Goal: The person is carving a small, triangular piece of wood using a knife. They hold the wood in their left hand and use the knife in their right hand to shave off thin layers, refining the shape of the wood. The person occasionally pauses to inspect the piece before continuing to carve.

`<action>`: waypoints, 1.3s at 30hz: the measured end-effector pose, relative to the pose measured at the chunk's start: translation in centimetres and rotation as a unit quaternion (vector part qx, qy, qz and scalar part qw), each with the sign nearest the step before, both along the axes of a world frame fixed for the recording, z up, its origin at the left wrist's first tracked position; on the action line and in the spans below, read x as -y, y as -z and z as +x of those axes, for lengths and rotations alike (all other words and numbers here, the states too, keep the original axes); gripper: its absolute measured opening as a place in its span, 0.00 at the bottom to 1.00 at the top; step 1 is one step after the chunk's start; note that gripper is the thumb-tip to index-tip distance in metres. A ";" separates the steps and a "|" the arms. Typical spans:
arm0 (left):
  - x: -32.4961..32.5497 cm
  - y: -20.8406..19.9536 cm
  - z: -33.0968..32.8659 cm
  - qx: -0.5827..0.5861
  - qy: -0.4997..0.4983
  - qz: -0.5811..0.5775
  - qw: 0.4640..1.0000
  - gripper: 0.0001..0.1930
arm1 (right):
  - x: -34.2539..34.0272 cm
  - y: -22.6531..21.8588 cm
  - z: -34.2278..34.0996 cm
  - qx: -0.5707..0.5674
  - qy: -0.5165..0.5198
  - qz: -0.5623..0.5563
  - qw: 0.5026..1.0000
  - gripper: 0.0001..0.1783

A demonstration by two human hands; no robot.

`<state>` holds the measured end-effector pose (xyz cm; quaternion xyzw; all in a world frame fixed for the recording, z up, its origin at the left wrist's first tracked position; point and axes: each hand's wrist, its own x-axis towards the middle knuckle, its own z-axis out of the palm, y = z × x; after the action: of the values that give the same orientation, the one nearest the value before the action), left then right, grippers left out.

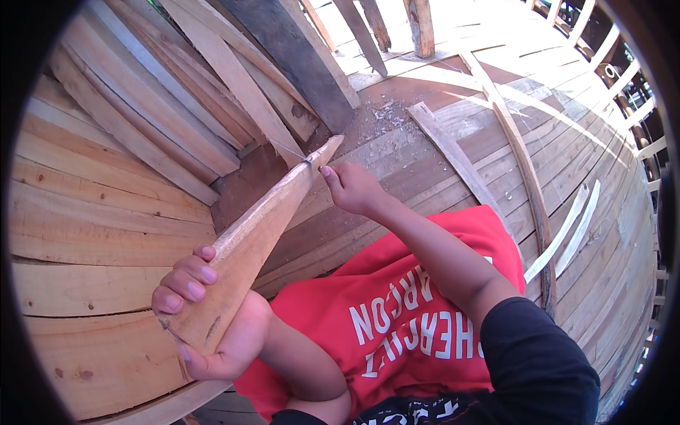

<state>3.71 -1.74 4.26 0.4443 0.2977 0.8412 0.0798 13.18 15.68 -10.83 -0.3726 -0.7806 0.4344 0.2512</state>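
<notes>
L hand (241, 329) is gripping the wide end of a tapered wooden pc (237, 262): fingers are wrapping over its far edge, thumb is lying along the butt. Prob. because the broad end is giving more to hold & lets one hand carry the weight. R hand (352, 188) is sitting up by the narrow end, fingers curling in, thumb tip seemingly pinching a small dark bit (320, 169); too small to ID.

Wooden pc is slanting across in front of the body, narrow end up & away, broad face turning toward the viewer; the angle is prob. keeping the narrow end within R's reach. Near that end a dark band (309, 161) is crossing the wood just beside R thumb; a thin strand (290, 147) is running off it up-L. Can't tell whether it's wire or cord.

Below the arms, red cloth w/ white print (333, 297) is spreading over the lap area.

Farther out: plank wall (106, 227) at L, loose planks (142, 92) leaning above it, apparently stacking on end to save room; dark beam (290, 57) alongside. Shavings (386, 113) are lying on the plank floor (425, 173). To R, a short board (453, 152), a long curved strip (520, 156) & two pale strips (582, 230) are lying loose, well apart from the hands.
</notes>
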 end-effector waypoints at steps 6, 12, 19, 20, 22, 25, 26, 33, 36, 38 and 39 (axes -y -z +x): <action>0.1 0.2 -0.7 0.030 0.005 0.015 0.999 0.21 | 3.7 -2.3 -0.8 -0.054 -0.003 -0.016 0.998 0.30; 0.4 0.4 -2.3 0.058 0.009 0.026 0.998 0.21 | 4.3 -2.6 -1.2 -0.024 0.007 0.019 1.000 0.30; -0.1 -0.1 -0.7 0.035 -0.015 0.010 0.999 0.21 | 1.0 -0.2 -0.8 0.010 0.009 0.012 1.000 0.29; 0.1 0.1 -0.8 0.033 -0.007 0.012 0.999 0.21 | 2.1 -1.4 -0.7 0.005 0.007 0.034 0.999 0.30; 0.2 0.4 -0.7 0.027 -0.003 0.010 1.000 0.21 | 2.2 -0.6 -0.9 -0.009 0.021 0.037 0.999 0.30; -0.3 -0.2 0.5 0.027 -0.003 0.009 1.000 0.21 | 0.2 1.8 -0.6 -0.010 0.058 0.001 0.998 0.30; -0.1 -0.1 0.2 0.031 -0.012 0.007 0.999 0.21 | 0.6 1.3 -1.0 0.005 0.048 -0.005 0.999 0.30; -0.3 0.1 -0.1 0.020 0.008 0.012 1.000 0.21 | -0.8 3.0 -0.6 0.059 0.100 -0.045 0.992 0.30; 0.1 0.2 -0.3 0.015 -0.009 0.005 1.000 0.21 | 0.5 1.4 -1.0 0.046 0.060 0.006 0.997 0.30; 0.1 0.1 -0.2 0.009 -0.006 0.003 1.000 0.21 | 1.9 -0.9 -1.0 0.000 0.025 0.012 1.000 0.30; 0.1 0.1 -0.1 0.007 -0.004 0.004 1.000 0.21 | 2.2 -1.5 -0.8 -0.022 0.008 0.016 1.000 0.31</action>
<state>3.64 -1.87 4.14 0.4372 0.2957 0.8458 0.0773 12.36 13.46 -9.32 -0.3654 -0.7786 0.4277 0.2780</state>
